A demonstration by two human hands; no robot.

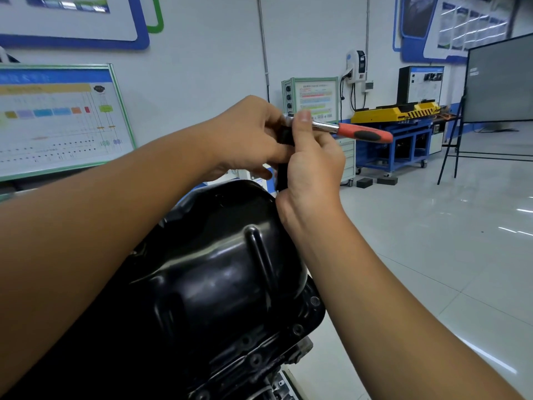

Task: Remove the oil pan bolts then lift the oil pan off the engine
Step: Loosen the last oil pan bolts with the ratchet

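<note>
Hands, left hand [248,137] and right hand [310,166], pinched the ratchet [343,129] head, maybe fitting a black socket [286,135], which needed pushing on straight above the oil pan [219,272].

Both hands [288,145] with ratchet [346,129] above oil pan [219,278], behind its far end.

text: none legible | wall chart [57,116]: print blurred | dark screen [499,79]: faint lines, unreadable
</note>
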